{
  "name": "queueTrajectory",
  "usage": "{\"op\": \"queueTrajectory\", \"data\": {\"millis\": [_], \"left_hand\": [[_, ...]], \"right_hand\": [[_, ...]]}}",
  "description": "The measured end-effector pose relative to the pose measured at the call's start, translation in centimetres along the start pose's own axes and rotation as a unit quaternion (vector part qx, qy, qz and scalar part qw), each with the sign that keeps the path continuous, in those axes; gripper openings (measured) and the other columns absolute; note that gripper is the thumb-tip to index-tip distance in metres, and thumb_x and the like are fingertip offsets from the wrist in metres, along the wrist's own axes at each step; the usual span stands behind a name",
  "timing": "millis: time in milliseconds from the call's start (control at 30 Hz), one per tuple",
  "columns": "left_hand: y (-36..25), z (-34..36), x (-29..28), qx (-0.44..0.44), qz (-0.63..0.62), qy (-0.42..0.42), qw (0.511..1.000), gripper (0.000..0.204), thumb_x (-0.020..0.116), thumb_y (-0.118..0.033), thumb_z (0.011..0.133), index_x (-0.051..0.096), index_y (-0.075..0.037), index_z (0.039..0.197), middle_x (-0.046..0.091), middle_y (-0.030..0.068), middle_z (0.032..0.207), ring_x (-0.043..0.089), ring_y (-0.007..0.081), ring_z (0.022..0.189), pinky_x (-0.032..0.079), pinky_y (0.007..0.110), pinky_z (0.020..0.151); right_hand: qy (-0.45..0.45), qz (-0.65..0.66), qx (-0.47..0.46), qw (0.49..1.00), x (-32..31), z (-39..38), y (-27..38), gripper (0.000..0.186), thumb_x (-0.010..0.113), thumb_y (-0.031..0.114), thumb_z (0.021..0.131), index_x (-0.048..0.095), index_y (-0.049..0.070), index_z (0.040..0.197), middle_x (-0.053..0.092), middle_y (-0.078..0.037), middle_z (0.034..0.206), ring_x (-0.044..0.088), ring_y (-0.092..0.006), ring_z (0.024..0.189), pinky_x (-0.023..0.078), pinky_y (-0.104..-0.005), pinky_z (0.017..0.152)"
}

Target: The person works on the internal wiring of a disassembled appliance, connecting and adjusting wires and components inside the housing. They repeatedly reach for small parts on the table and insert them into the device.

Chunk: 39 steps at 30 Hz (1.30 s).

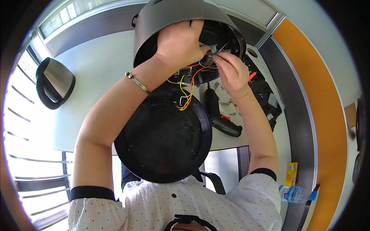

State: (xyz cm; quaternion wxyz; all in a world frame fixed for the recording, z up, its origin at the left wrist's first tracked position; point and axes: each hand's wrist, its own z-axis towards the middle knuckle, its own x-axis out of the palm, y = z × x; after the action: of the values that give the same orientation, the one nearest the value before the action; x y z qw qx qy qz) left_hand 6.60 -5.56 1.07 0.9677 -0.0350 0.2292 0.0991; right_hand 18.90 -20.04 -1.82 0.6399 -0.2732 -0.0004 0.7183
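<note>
A dark grey cooker-like housing [154, 23] lies on its side on the table, its open underside toward me. My left hand [179, 43] reaches into the opening, fingers curled and partly hidden, the thumb by a small metal bracket [213, 49]. What it grips does not show. At the same bracket my right hand [233, 73] pinches thumb and forefinger together on something too small to make out. Red, yellow and white wires [189, 92] run from inside the housing to a round black base cover [163, 134], which leans between the table edge and my lap.
A black power screwdriver [219, 115] lies right of the cover, near small loose screws and bits. Behind my right forearm is a black tool case [264, 94]. A steel kettle [56, 82] stands at left. A water bottle [296, 194] and yellow packet [291, 174] are lower right.
</note>
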Motion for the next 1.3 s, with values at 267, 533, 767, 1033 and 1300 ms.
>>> {"op": "queueTrajectory", "data": {"millis": [267,533,767,1033,1300], "left_hand": [[0.0,0.1,-0.2,0.013,0.010,-0.025,1.000,0.054,0.080,-0.032,0.058,0.060,-0.005,0.099,0.063,0.0142,0.084,0.064,0.0314,0.074,0.053,0.041,0.061],[0.0,0.1,-0.2,0.016,0.004,-0.029,0.999,0.054,0.080,-0.032,0.057,0.060,-0.005,0.099,0.063,0.0140,0.083,0.064,0.0305,0.073,0.053,0.040,0.060],[0.0,0.0,-0.1,0.003,0.001,-0.019,1.000,0.054,0.080,-0.032,0.057,0.061,-0.005,0.100,0.063,0.0138,0.083,0.064,0.0305,0.072,0.053,0.041,0.060],[0.2,0.0,-0.3,0.011,0.001,-0.027,1.000,0.054,0.080,-0.032,0.057,0.061,-0.005,0.100,0.063,0.0139,0.085,0.064,0.0302,0.076,0.053,0.041,0.062],[0.0,0.1,-0.2,0.012,0.002,-0.025,1.000,0.054,0.079,-0.031,0.056,0.061,-0.004,0.100,0.063,0.0139,0.081,0.064,0.0301,0.073,0.053,0.041,0.060]], "right_hand": [[-0.055,-0.038,0.100,0.993,1.1,0.4,0.8,0.023,0.070,-0.003,0.071,0.064,0.005,0.092,0.063,-0.008,0.091,0.063,-0.0248,0.069,0.052,-0.0298,0.057],[-0.078,-0.005,0.168,0.983,2.3,-0.1,1.1,0.026,0.068,-0.003,0.074,0.062,0.008,0.096,0.062,-0.007,0.092,0.063,-0.0252,0.068,0.051,-0.0308,0.055],[-0.025,-0.113,0.098,0.988,1.8,-0.2,0.4,0.035,0.062,-0.004,0.065,0.063,0.010,0.097,0.062,-0.007,0.092,0.062,-0.0224,0.065,0.050,-0.0298,0.052],[-0.029,-0.187,0.000,0.982,1.6,0.7,-1.1,0.028,0.065,0.004,0.067,0.064,0.005,0.095,0.064,-0.005,0.087,0.062,-0.0177,0.062,0.049,-0.0264,0.052],[-0.001,-0.192,0.028,0.981,2.1,-0.3,-0.7,0.021,0.068,0.009,0.075,0.060,0.008,0.094,0.063,-0.004,0.090,0.060,-0.0173,0.062,0.048,-0.0262,0.050]]}}
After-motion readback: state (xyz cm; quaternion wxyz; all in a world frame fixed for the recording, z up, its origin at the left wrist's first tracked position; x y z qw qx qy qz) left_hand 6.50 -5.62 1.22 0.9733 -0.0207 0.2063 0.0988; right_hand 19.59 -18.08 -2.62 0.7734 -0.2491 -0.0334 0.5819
